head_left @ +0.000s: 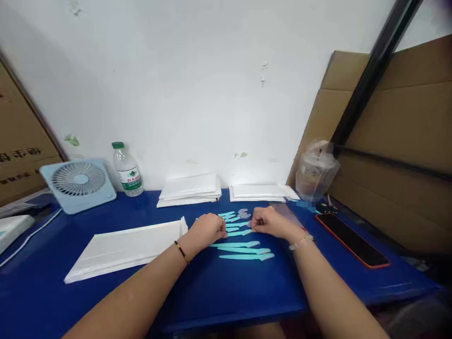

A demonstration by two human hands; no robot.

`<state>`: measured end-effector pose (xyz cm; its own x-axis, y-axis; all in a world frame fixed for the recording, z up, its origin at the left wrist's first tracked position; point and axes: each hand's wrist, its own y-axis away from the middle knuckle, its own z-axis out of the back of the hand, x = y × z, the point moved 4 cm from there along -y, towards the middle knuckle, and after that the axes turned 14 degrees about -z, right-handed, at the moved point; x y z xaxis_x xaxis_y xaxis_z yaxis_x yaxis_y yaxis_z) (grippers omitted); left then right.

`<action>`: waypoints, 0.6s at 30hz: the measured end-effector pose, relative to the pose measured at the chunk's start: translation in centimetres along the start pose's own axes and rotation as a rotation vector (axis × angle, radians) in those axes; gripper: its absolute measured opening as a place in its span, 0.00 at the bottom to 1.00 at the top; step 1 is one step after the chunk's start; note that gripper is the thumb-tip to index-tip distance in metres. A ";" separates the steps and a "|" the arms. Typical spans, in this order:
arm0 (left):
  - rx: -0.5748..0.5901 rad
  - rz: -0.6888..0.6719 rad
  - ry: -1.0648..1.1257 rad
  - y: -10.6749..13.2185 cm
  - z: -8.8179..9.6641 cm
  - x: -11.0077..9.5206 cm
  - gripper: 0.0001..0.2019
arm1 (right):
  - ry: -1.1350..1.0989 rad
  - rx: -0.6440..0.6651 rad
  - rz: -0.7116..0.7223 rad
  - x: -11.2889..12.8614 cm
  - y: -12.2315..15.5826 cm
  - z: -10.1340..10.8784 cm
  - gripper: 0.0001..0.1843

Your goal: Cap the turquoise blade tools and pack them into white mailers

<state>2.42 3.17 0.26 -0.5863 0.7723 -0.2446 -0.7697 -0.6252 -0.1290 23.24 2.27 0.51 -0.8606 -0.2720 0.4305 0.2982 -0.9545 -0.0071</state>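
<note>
Several turquoise knife-shaped strips (243,250) lie in a column on the blue table (226,292). My left hand (208,229) rests curled at the left end of the upper strips, fingers closed. My right hand (268,222) is pinched at the right end of one upper strip (239,232). Both hands sit close together, with the strip stretched between them. A few greyish small pieces (243,214) lie just behind the strips.
A long white sheet (123,249) lies to the left. Two white stacks (190,189) (259,192) sit by the wall. A small fan (78,184), water bottle (127,170), plastic cup (315,172), phone (353,239) and cardboard (395,141) surround the area.
</note>
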 end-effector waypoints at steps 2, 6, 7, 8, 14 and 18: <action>0.007 -0.014 0.001 0.0 -0.2 -0.1 0.06 | -0.010 0.017 0.039 0.8 -0.1 -0.3 0.05; 0.025 -0.023 0.006 -0.1 -0.2 -0.4 0.05 | -0.032 0.068 0.066 1.6 -0.1 -0.7 0.07; 0.029 -0.021 0.009 -0.1 -0.1 -0.4 0.05 | -0.039 0.080 0.059 1.6 -0.1 -0.7 0.07; 0.033 -0.018 0.012 -0.1 0.0 -0.5 0.05 | -0.045 0.086 0.050 1.6 -0.1 -0.7 0.07; 0.047 0.000 0.018 -0.2 0.2 -0.4 0.05 | -0.064 0.107 0.037 1.4 0.1 -0.7 0.07; 0.045 -0.010 0.032 0.0 0.1 -0.4 0.06 | -0.107 0.120 0.007 0.9 0.1 -0.8 0.09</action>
<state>2.65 2.86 0.41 -0.5707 0.7739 -0.2745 -0.7864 -0.6114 -0.0887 22.16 1.79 0.19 -0.8113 -0.2575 0.5249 0.3564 -0.9295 0.0948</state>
